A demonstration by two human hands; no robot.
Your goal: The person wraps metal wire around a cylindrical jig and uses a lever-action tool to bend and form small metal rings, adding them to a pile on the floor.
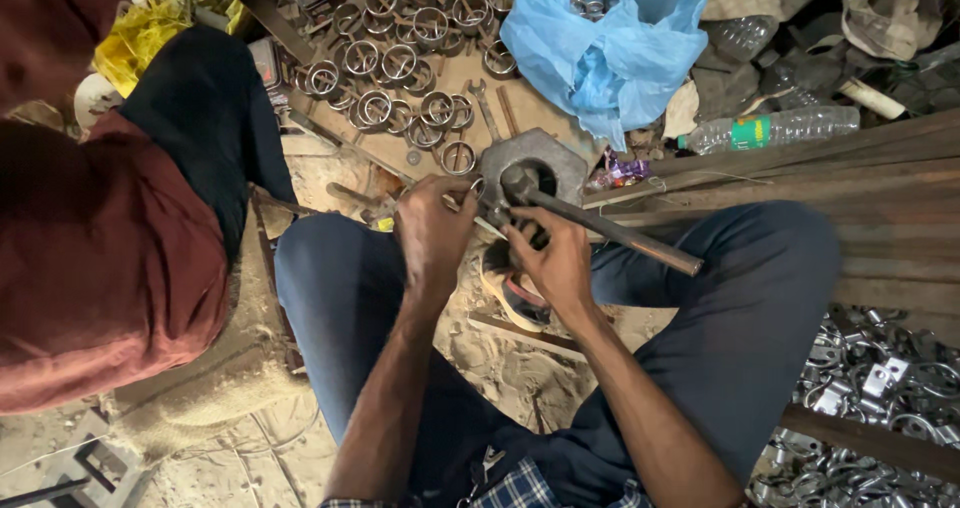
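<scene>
My left hand (432,230) pinches a small metal ring clamp (478,188) against the edge of a heavy hexagonal steel block (552,158) on the ground between my knees. Close beside it, my right hand (556,258) grips the hammer (600,226) near its head, with the handle running out to the right over my leg. The hammer head rests at the block's central hole. Both hands nearly touch at the block.
Several finished metal rings (400,78) lie beyond the block. A blue plastic bag (610,48) and a plastic bottle (770,130) sit at the upper right. A pile of shiny clamps (870,398) lies at the lower right. Another person in a maroon shirt (90,258) sits left.
</scene>
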